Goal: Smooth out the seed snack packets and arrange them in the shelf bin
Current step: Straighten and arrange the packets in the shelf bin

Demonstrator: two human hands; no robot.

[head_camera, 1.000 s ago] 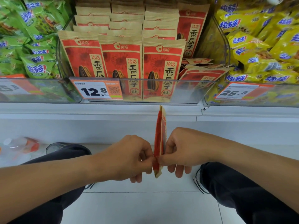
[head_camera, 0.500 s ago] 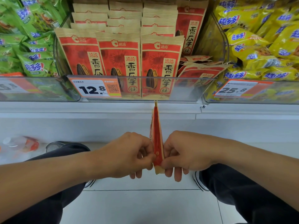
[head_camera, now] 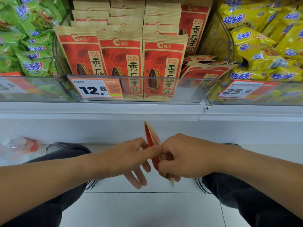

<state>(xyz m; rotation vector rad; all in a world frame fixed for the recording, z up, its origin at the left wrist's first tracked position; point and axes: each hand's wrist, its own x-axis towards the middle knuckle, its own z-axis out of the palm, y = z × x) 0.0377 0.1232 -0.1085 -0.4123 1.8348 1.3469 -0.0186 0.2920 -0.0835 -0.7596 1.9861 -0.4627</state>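
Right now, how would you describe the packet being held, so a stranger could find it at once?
Start at the clear shelf bin with the 12.8 price tag, full of red seed packets. Look below it, in front of the white shelf base: the right hand grips one red packet, while the left hand touches it. Unlike the others, it shows only its thin edge.

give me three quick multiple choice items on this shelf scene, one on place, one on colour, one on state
1. Where is the clear plastic shelf bin of red and tan seed packets?
A between green and yellow bags
B on the floor
C above the yellow bags

2. What colour frames the 12.8 price tag?
A blue
B orange
C black

3. The held red seed packet is:
A lying in the bin
B edge-on between both hands
C on the floor

Answers: 1 A, green bags left, yellow bags right. 2 B, orange border. 3 B, right hand grips it, left hand touches it.
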